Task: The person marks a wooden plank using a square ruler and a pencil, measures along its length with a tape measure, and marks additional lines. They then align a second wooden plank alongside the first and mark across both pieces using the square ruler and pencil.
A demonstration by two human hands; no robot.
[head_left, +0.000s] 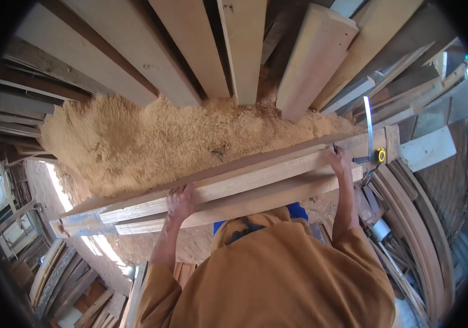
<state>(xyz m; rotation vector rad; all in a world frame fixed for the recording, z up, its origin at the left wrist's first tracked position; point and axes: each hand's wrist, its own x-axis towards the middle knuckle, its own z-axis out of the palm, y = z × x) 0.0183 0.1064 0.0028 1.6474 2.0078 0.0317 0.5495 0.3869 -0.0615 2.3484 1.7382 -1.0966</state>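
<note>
Two long pale planks lie side by side on a thick wooden beam point(84, 223). My left hand point(180, 203) grips the back plank point(256, 179) left of its middle, fingers curled over its upper face. Near that plank's right end, my right hand point(340, 160) is closed with a small dark thin item between its fingers, too small to identify. The front plank point(261, 203) runs just under both wrists, with a narrow gap between the planks. A yellow tape measure point(380, 155) rests on the beam right of my right hand, its blade sticking out.
Sawdust point(130, 145) is heaped behind the beam. Tall boards point(190, 49) lean beyond it, with a thick reddish timber point(317, 60) among them. Curved wooden pieces point(417, 229) stand at the right, and stacked offcuts point(81, 295) lie at the lower left.
</note>
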